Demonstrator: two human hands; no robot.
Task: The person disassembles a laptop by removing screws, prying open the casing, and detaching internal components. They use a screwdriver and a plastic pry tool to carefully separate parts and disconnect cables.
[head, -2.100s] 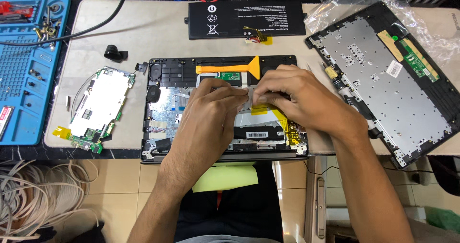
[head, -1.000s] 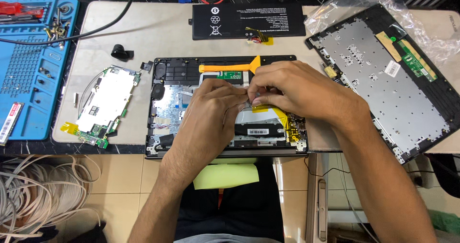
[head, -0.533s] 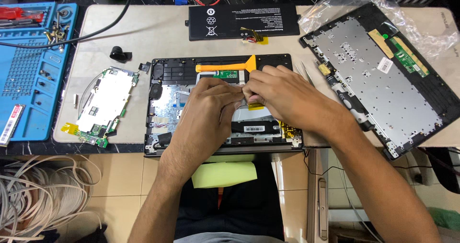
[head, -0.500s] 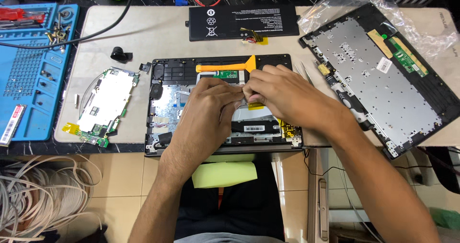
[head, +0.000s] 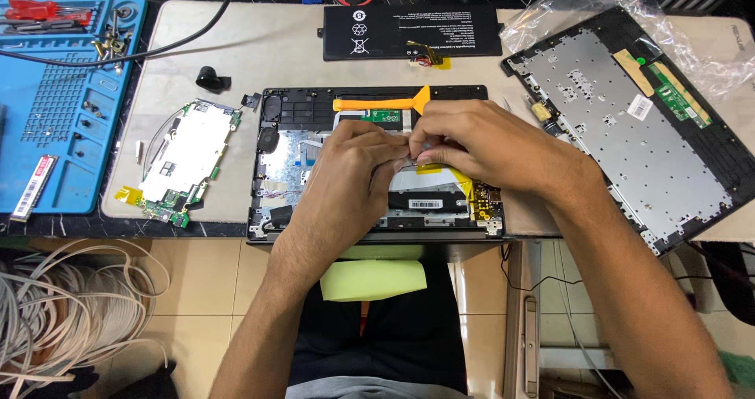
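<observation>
— While both hands meet over the middle of the open laptop base, what is each one doing?

— The left hand is curled, fingers bent down onto the inside of the base, its fingertips meeting those of the right hand. The right hand is also narrowed to a pinch, fingers drawn together at a strip of yellow tape that lies across the silvery part of the base. Whether the left actually grips the tape I cannot tell; its fingertips are hidden behind its own knuckles.

— Where does the base sit?

— It is on the beige mat, right at the near edge of the bench, in front of the person. An orange pry tool lies across its top part, just beyond the fingers.

— And around it?

— To its left lies a detached circuit board, with a small black part beyond it. Farther left is a blue repair mat with screws and a red-handled tool in its compartments. A flat black battery lies beyond the base, apart from it. To the right is the bottom cover, turned inner side up, with a clear plastic bag partly over its far corner. White cable coils lie on the floor at the lower left, and a yellow-green pad sits under the bench edge.
</observation>
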